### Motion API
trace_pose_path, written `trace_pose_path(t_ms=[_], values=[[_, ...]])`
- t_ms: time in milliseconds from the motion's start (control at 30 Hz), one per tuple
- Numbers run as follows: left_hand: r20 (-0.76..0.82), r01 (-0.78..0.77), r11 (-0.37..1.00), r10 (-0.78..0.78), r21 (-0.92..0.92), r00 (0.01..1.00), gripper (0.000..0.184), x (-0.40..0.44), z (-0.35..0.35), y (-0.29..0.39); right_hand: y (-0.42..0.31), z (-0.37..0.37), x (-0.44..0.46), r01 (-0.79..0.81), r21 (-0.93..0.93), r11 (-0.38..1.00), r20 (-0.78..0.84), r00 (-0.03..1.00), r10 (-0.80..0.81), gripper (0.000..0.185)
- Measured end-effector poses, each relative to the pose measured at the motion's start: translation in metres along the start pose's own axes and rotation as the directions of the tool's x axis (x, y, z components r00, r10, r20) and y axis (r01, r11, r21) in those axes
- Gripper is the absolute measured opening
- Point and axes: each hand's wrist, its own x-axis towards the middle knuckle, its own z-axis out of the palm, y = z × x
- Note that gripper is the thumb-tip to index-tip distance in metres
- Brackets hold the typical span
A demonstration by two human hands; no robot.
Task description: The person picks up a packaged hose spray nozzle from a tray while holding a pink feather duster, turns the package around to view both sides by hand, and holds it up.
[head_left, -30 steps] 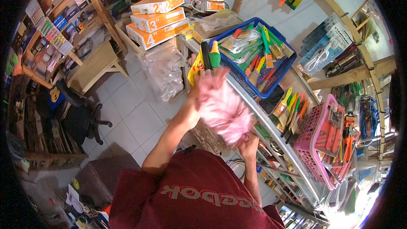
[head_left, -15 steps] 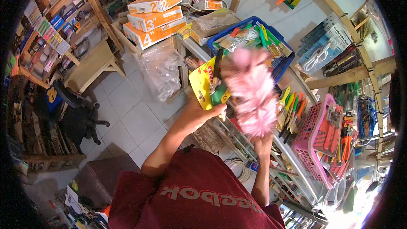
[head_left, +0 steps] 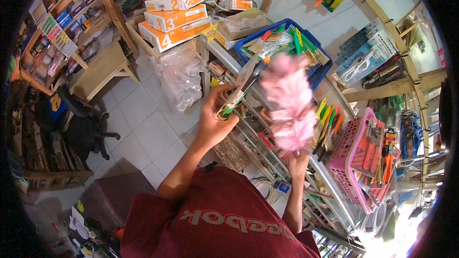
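Observation:
My left hand (head_left: pixel 215 122) grips a tool on a backing card (head_left: pixel 241 86), now turned nearly edge-on. The tool shows a dark part and some green near the fingers, but its kind is not clear. In my right hand (head_left: pixel 299 162) is a fluffy pink duster (head_left: pixel 289 105), held by its lower end with the head up and blurred by motion. The duster head is close to the right side of the card, in front of a blue basket (head_left: pixel 321 77) of packaged goods.
Below both hands runs a glass display counter (head_left: pixel 330 174). A pink basket (head_left: pixel 345 162) with red and orange tools stands at right, beside several colourful-handled tools (head_left: pixel 327 119). Orange-and-white boxes (head_left: pixel 174 19) are stacked at the back left, near a black swivel chair (head_left: pixel 86 134).
My left hand has turned the carded tool from showing its yellow face to nearly edge-on, shifting slightly left. The duster has moved a little right and its head is still blurred.

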Motion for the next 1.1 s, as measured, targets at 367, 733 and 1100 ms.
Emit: trace_pose_path(t_ms=[367, 733, 1100], values=[[-0.007, -0.023, 0.996, 0.024, 0.085, 1.0, 0.047, 0.001, -0.01, 0.007, 0.055, 0.033, 0.003, 0.35, 0.195, 0.916, -0.201, 0.929, -0.312, 0.023], [-0.043, -0.035, 0.999, 0.035, 0.001, 0.998, 0.044, 0.001, -0.001, 0.003, 0.013, 0.019, -0.005, 0.076, 0.021, 0.997, 0.077, 0.994, -0.077, 0.026], [0.061, 0.346, 0.909, -0.341, -0.234, 0.938, 0.044, -0.013, -0.002, 0.003, 0.03, 0.045, -0.015, -0.065, 0.134, 0.989, 0.001, 0.998, 0.066, 0.016]])
